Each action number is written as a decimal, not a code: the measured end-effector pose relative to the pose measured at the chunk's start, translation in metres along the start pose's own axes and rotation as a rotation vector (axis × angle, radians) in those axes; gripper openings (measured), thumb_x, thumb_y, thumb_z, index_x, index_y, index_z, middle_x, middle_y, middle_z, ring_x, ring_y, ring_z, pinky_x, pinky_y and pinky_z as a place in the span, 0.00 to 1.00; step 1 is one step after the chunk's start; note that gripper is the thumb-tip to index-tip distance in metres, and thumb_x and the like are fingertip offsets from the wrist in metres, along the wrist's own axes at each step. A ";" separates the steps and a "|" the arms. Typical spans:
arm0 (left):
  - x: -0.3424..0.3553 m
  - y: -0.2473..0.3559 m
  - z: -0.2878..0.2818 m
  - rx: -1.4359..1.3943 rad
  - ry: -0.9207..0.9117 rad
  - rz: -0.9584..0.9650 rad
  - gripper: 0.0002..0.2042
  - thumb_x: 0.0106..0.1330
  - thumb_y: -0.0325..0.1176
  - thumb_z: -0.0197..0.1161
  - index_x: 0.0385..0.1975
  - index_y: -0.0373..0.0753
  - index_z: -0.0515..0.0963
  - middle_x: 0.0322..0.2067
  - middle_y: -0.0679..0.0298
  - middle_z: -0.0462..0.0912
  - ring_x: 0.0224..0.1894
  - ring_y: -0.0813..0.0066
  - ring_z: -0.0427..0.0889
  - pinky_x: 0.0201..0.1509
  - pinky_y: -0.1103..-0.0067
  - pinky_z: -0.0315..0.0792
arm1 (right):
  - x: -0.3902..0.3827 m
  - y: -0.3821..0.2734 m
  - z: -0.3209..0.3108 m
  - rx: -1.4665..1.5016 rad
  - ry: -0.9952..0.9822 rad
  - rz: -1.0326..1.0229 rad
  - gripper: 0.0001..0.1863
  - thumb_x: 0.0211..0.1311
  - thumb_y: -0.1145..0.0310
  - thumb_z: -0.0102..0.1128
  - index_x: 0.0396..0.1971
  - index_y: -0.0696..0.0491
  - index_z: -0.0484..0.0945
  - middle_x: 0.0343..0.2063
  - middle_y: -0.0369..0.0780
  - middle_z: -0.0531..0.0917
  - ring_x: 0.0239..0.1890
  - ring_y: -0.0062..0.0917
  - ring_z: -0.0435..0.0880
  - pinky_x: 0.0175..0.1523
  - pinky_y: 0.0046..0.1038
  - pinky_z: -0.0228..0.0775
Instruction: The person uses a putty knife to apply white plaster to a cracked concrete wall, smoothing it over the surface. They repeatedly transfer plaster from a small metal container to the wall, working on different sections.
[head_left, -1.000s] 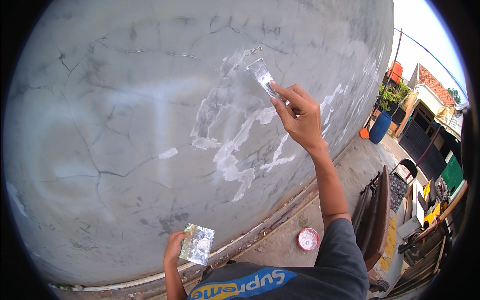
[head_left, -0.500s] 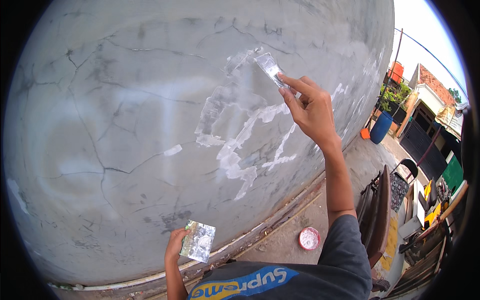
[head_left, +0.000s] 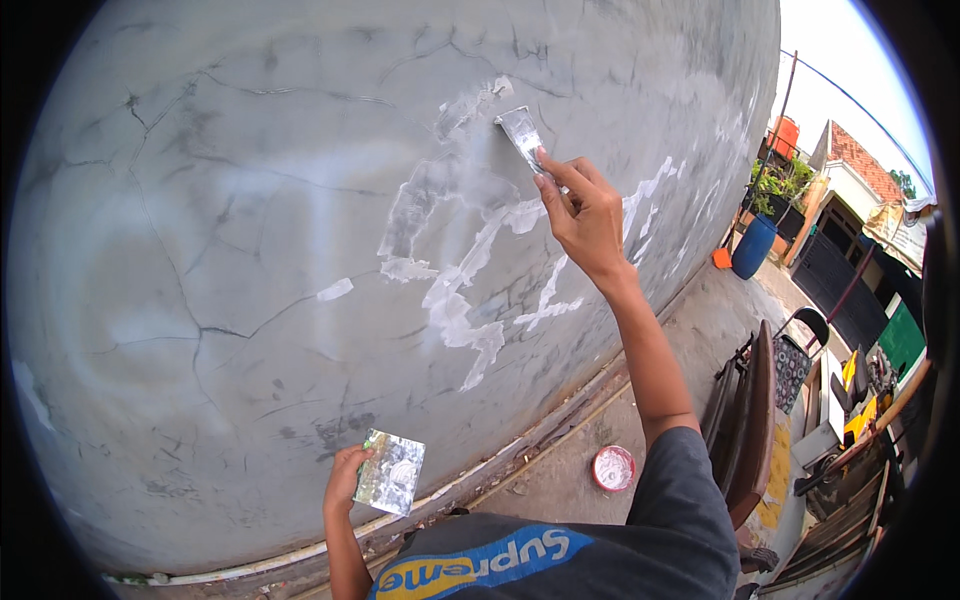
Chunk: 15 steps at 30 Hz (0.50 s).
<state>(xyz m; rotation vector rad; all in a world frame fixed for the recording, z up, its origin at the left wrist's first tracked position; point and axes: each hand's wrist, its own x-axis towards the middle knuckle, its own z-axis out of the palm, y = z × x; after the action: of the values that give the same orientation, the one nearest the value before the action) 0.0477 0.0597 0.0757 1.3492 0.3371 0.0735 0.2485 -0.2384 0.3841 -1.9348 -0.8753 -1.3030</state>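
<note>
My right hand (head_left: pixel 588 215) is closed round a putty knife (head_left: pixel 520 132), raised in front of the grey cracked wall (head_left: pixel 290 230). The blade is just below a small white dab of filler (head_left: pixel 503 87); whether it touches the wall I cannot tell. Lower left, my left hand (head_left: pixel 344 482) grips a flat square plate (head_left: pixel 391 474) by its edge, with white filler smeared over its face. White filler strips (head_left: pixel 462 318) follow cracks below the knife, and a greyer patch (head_left: pixel 410 215) is left of them.
A red-rimmed tub of white paste (head_left: pixel 613 468) stands on the ground near my right elbow. A pipe (head_left: pixel 260 571) runs along the wall's foot. Brown furniture (head_left: pixel 755 430), a patterned chair (head_left: pixel 791 370) and a blue barrel (head_left: pixel 754 247) are at the right.
The knife has dropped slightly below the upper dab, which now shows more white. My left hand still holds the plate. The whole view has shifted a little.
</note>
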 end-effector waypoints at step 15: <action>-0.004 -0.003 -0.012 0.002 -0.075 0.005 0.14 0.63 0.35 0.59 0.35 0.27 0.82 0.27 0.65 0.84 0.26 0.81 0.77 0.34 0.83 0.69 | -0.011 -0.010 0.015 -0.138 0.069 -0.083 0.17 0.62 0.73 0.63 0.51 0.52 0.81 0.26 0.38 0.77 0.16 0.22 0.71 0.21 0.26 0.63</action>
<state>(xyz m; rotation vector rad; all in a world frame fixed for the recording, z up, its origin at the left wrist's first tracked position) 0.0405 0.0694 0.0714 1.3511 0.2703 0.0271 0.2451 -0.2222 0.3703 -1.9635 -0.8594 -1.5042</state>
